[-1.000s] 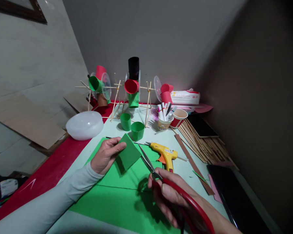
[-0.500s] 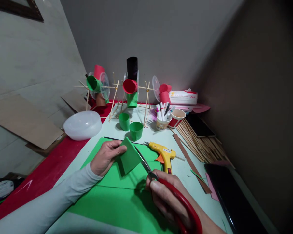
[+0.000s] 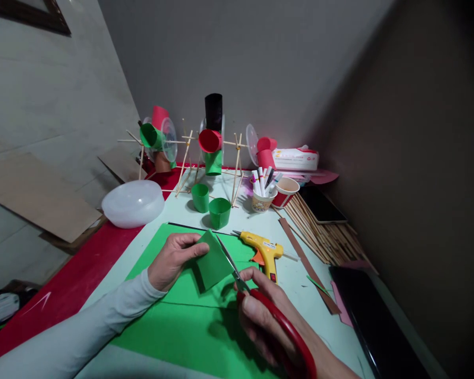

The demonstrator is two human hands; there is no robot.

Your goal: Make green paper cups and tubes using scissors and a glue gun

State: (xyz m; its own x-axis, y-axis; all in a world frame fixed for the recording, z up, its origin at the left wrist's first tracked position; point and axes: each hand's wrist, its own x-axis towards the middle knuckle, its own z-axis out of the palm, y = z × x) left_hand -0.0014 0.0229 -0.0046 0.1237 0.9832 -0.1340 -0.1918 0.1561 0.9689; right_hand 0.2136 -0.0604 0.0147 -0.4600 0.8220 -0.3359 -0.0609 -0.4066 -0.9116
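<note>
My left hand [image 3: 174, 258] pinches a small green paper piece [image 3: 217, 260] and holds it tilted above a large green paper sheet [image 3: 189, 331] that lies flat on the table. My right hand [image 3: 268, 316] grips red-handled scissors [image 3: 260, 305]. Their blades point up and left along the right edge of the green piece. A yellow glue gun [image 3: 264, 250] lies just right of the blades.
Two green paper cups [image 3: 211, 202] stand behind the sheet. Further back are a stick frame with coloured cups [image 3: 205, 142], a cup of markers [image 3: 263, 192], a white dome lid [image 3: 132, 202], bamboo sticks [image 3: 324, 231] and a dark tablet [image 3: 371, 316] at the right.
My right hand has moved the scissors up and left, closer to the green piece. The left hand keeps its hold and has shifted slightly.
</note>
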